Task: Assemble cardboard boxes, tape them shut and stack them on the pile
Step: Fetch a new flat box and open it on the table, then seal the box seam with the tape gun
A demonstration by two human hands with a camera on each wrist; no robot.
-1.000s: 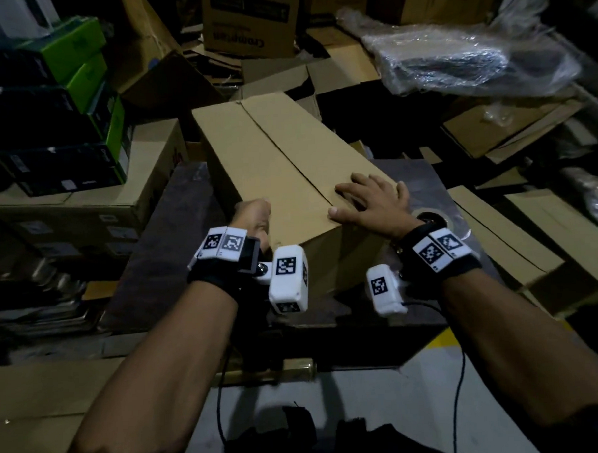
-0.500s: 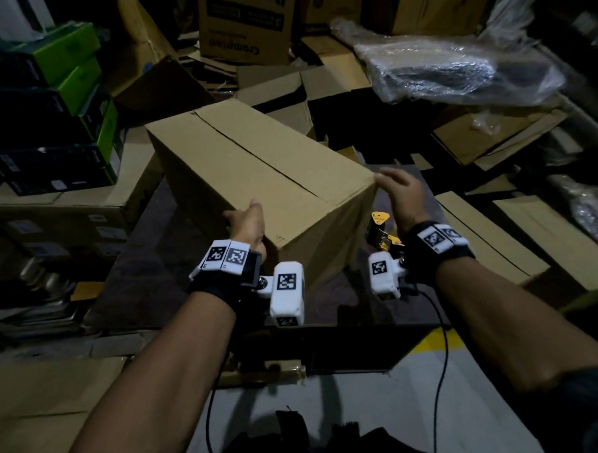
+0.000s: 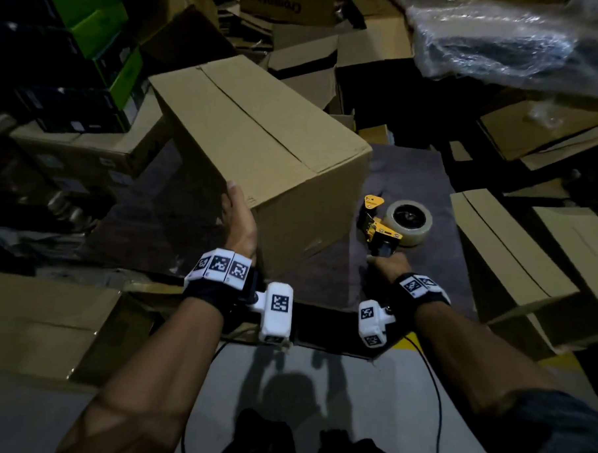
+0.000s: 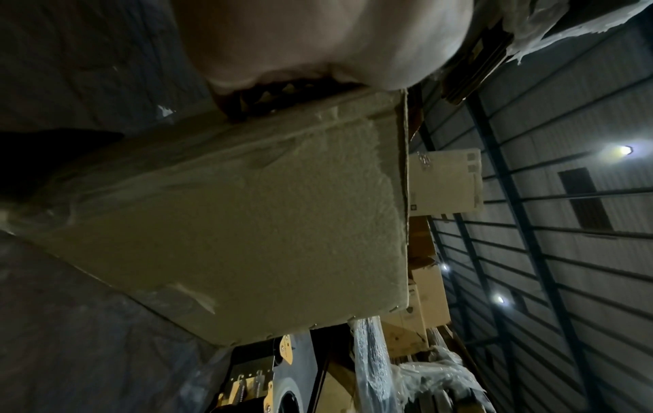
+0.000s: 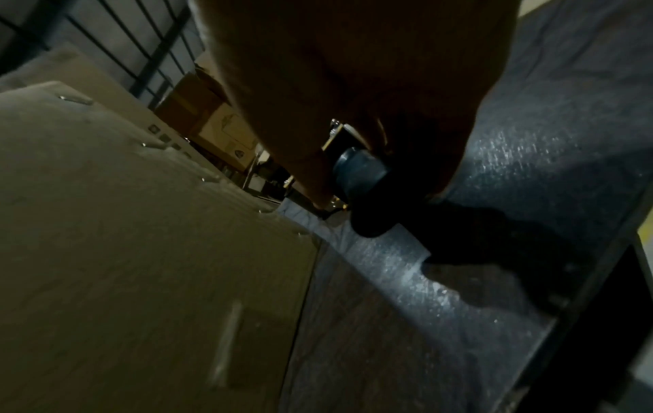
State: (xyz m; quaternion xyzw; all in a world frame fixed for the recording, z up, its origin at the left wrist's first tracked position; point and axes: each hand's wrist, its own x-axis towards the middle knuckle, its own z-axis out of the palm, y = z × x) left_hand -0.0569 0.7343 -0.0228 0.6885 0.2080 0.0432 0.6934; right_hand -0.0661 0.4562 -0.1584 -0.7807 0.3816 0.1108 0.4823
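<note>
A closed brown cardboard box point(image 3: 262, 132) stands on the dark table point(image 3: 408, 173), its top seam running away from me with no tape that I can see. My left hand point(image 3: 237, 222) grips its near left corner, thumb up along the edge; the left wrist view shows the fingers curled against the box point(image 4: 265, 223). To the right of the box lies a yellow tape dispenser point(image 3: 381, 229) with a roll of clear tape point(image 3: 409, 221). My right hand point(image 3: 388, 263) is curled round its dark handle point(image 5: 357, 173), just beside the box's side point(image 5: 123, 237).
Flattened cardboard point(image 3: 504, 258) lies right of the table. Stacked cartons point(image 3: 81, 146) with green and black boxes point(image 3: 105, 63) stand at the left. A plastic-wrapped bundle point(image 3: 495, 43) is at the back right, and a low carton point(image 3: 55, 326) at the near left.
The box has turned and slid to the left. My right hand left the box top, came down to the table and took the tape dispenser's handle. My left hand stayed on the box corner.
</note>
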